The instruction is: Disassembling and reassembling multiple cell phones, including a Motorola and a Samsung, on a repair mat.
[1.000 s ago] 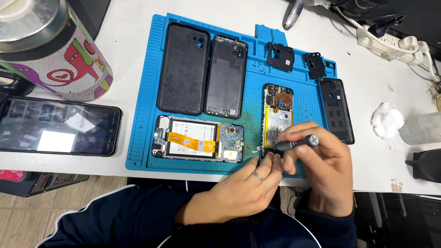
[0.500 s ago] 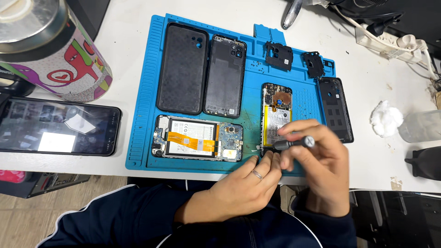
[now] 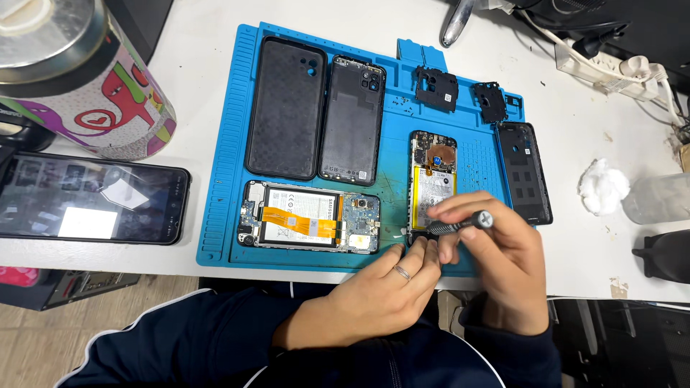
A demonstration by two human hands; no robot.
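White table (image 3: 215,21) carries the blue mat (image 3: 392,172); I see my right hand (image 3: 503,266) fingers clamped on the screwdriver (image 3: 460,225), tip pointing left at the opened phone (image 3: 433,187)'s bottom edge, which my left hand (image 3: 381,294) steadies, fingers together.

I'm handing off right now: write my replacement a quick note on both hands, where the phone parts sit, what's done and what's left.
Right hand: grips a small grey-handled screwdriver, tip at the bottom end of the opened upright phone with the pale battery.
Left hand: steadies that phone's bottom edge with its fingers.
On the blue silicone repair mat: second opened phone with an orange flex cable, two black back covers, small black brackets.
Done: both backs off. Left: the work at the upright phone's bottom end.
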